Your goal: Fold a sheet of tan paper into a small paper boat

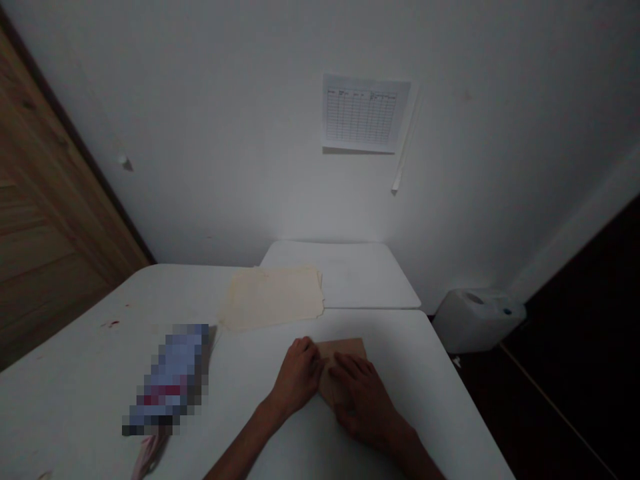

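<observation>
A small piece of brown paper or thin card (353,346) lies on the white table (250,427) in front of me. At its left edge is my left hand (299,377), with the fingers curled closed on that edge. My right hand (364,401) rests on top of the brown piece, its fingers loosely bent and a little apart, pressing down on the surface. Both hands cover much of the brown piece, so its lower part is hidden. Behind the hands lies a cream-coloured sheet (275,298) with uneven edges.
To the left lies a pixelated blue object (173,373) with a pinkish strap (149,453). A second white table section (360,273) meets the wall. A printed table sheet (363,117) hangs there. On the floor to the right stands a white plastic container (470,327).
</observation>
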The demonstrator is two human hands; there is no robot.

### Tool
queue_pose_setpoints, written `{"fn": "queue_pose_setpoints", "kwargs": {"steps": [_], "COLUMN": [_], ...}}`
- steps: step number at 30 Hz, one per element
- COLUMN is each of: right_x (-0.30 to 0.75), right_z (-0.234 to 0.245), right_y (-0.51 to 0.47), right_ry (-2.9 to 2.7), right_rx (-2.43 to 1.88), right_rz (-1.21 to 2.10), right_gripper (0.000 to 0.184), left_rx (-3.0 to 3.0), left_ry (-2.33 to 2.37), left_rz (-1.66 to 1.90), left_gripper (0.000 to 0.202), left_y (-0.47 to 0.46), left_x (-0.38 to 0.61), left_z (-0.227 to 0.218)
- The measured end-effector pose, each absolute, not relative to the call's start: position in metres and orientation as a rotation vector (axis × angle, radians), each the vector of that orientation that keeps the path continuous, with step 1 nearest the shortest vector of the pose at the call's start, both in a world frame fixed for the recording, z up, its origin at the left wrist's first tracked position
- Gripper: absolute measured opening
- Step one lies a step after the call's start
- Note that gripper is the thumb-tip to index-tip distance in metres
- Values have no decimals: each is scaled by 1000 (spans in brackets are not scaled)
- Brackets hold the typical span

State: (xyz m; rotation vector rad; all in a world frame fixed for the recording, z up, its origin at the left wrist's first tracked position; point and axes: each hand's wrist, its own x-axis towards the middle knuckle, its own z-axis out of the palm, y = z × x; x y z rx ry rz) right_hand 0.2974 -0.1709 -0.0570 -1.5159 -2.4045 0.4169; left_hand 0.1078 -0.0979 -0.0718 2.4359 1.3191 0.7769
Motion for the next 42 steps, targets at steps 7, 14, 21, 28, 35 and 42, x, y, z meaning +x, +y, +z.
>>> {"fn": "queue_pose_setpoints", "kwargs": {"steps": [7,14,21,28,35,42], "right_x": [298,299,302,298,297,296], "right_z": [-57,-56,-52,-54,-55,-55], "right_y": [-171,-172,-170,-168,-167,-167], "right_ry": [-2400,-2386,-2389,-2314,-2389,-2376], "right_rx": [-1521,-1500,-1512,-1513,-1524,-1548], "right_rz": [431,429,506,443,408,385], "right_gripper": [59,57,56,45,51,54], "left_rx": [2429,2450,2596,2742,2835,2812], "left_ry": [1300,1280,1264,1312,1274,1156], "left_rz": [791,786,711,613,621,687], "left_gripper": [5,6,13,13,12,13], "left_y": [-99,-101,-104,-110,-110,-110], "left_x": [107,105,104,109,110,107], "left_z": [-71,-72,-74,-66,-77,-80]}}
